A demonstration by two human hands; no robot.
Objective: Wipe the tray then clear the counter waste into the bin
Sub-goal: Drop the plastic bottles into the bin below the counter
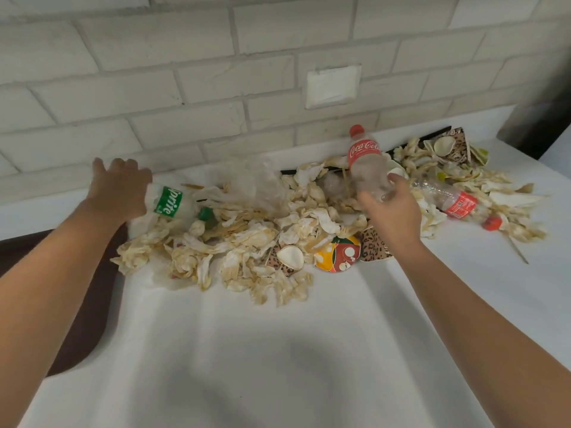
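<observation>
A heap of crumpled, stained paper napkins lies across the white counter against the wall. My left hand grips the base of a clear Sprite bottle with a green cap, lying on the heap's left end. My right hand holds a clear Coca-Cola bottle upright by its lower part, red cap on top. A second Coca-Cola bottle lies on its side at the right. Crushed paper cups lie at the front of the heap.
A dark brown tray lies at the counter's left edge under my left forearm. A black strip shows behind the waste by the brick wall. A thin wooden stick lies at the right. A dark object stands at the far right.
</observation>
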